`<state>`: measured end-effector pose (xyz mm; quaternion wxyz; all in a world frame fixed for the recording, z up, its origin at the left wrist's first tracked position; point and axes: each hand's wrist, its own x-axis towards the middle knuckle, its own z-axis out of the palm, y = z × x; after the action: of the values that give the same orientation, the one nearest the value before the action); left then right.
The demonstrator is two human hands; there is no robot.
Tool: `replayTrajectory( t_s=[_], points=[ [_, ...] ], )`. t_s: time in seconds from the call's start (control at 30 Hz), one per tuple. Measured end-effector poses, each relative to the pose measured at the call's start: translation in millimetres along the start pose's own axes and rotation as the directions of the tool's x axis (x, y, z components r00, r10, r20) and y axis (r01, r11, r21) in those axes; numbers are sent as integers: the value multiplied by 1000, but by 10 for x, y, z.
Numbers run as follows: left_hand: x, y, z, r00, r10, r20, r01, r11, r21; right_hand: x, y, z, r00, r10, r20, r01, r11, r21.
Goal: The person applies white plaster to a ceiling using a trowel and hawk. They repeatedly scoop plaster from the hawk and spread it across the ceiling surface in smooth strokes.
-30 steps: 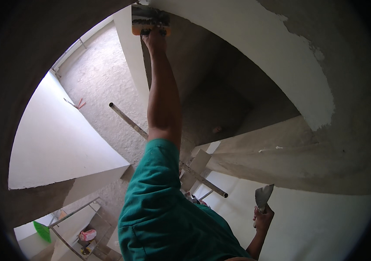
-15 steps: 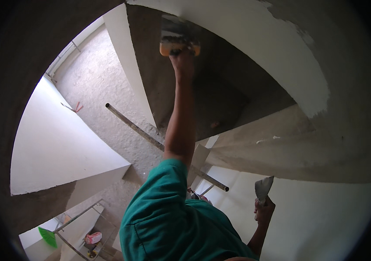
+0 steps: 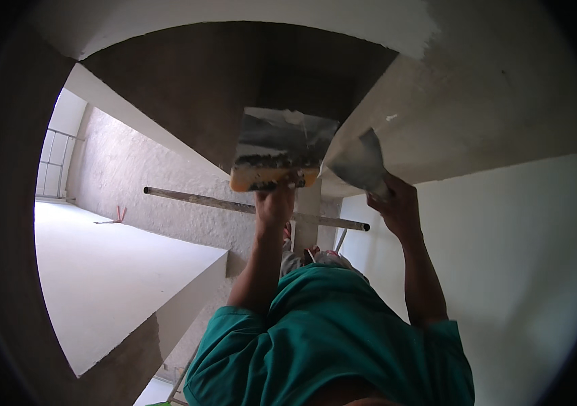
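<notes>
My left hand (image 3: pixel 276 201) is closed around the yellow handle of a wide putty blade (image 3: pixel 287 132). Its broad metal face carries dark and pale smears and points away from me. Just to the right, my right hand (image 3: pixel 395 206) grips a smaller putty knife (image 3: pixel 361 161) with a flared blade coated in grey residue. The knife's blade comes close to the right end of the wide blade; I cannot tell whether they touch. Beyond both tools lies a dark, shaded wall or ceiling surface (image 3: pixel 187 88).
A metal pole (image 3: pixel 200 200) crosses below my hands. White wall faces (image 3: pixel 119 264) with rough lower edges stand at left, and a pale wall (image 3: pixel 505 237) at right. A patchy plaster surface (image 3: pixel 464 122) spans the upper right. A railing (image 3: pixel 58 159) shows far left.
My left hand has drawn the wide blade back from the far surface toward my body. My right hand has risen with the putty knife, bringing it beside the wide blade. The view has shifted.
</notes>
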<state>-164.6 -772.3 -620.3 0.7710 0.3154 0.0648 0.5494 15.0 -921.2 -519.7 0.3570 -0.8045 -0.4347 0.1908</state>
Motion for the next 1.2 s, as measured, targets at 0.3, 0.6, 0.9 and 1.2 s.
replayTrajectory(
  t_s=[0.3,0.6,0.9,1.2],
  points=[
    [16,390,83,852,9,523,-478,419,772,161,28,9,984,-140,112,140,990,5],
    [202,986,-284,924,41,380,-381,185,906,332,95,244,952,-262,160,261,965,29],
    [84,1037,-274,973,172,156,-211,372,904,453,131,593,977,-56,206,5,971,237],
    [1667,2577,-913,737,658,-154,133,83,988,111,328,567,972,-19,233,-43,965,258]
  ],
)
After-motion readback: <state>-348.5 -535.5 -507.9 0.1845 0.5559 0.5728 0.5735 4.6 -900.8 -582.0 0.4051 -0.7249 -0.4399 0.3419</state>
